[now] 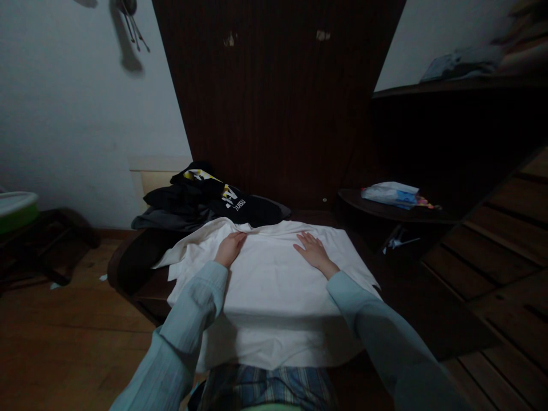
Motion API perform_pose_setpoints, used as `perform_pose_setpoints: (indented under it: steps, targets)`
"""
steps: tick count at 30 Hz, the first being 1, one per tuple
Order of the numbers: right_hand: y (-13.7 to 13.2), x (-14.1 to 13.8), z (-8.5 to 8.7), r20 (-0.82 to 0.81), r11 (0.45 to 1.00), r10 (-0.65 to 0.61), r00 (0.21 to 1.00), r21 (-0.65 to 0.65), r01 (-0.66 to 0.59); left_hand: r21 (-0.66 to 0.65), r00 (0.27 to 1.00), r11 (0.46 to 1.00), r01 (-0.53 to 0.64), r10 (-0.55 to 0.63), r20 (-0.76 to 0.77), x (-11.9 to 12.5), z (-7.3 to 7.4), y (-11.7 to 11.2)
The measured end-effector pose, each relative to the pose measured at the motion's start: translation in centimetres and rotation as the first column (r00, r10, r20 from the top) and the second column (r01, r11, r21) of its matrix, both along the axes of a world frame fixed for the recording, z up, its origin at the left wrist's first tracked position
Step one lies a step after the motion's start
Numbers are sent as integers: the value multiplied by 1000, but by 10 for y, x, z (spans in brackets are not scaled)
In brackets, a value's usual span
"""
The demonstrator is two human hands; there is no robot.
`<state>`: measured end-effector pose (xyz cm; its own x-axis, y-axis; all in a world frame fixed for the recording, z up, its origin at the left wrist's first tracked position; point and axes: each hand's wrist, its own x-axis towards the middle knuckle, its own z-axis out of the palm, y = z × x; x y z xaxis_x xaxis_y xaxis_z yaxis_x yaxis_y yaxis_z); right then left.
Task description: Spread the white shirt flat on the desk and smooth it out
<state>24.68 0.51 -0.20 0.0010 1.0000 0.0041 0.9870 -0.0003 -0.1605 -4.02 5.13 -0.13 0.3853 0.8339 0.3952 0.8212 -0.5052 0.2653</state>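
Note:
A white T-shirt (274, 279) is spread over a dark wooden surface, its lower part draping over the front edge toward me. My left hand (231, 249) lies on the shirt's upper left part, near the neckline, with the fingers stretched forward. On the upper right part rests my right hand (314, 251), palm down and fingers spread. Neither hand shows anything gripped. Just behind the shirt sits a heap of dark clothes (201, 200) with white lettering and yellow patches.
A dark wooden panel (274, 114) rises behind the surface. To the right, a low shelf (355, 201) bears a white and blue plastic packet (391, 194). At the far left, a green and white tub (17, 212) stands on a dark stool (55, 228).

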Motion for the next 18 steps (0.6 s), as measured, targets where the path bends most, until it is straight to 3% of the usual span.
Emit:
perform_pose_setpoints:
  steps: [4, 8, 12, 18]
  targets:
    - [-1, 0, 1, -9, 1000, 3, 1000, -4, -3, 16, 1000, 1000, 7, -7, -11, -1, -4, 3]
    - [-1, 0, 0, -15, 1000, 5, 1000, 6, -5, -31, 989, 999, 39, -43, -145, 0, -4, 3]
    - [1, 2, -1, -15, 1000, -6, 1000, 25, 7, -88, 975, 996, -26, 5, -222, 2, -3, 1]
    - [8, 15, -2, -27, 961, -276, 961, 26, 277, -118, 975, 992, -47, 20, -221, 1, -3, 0]
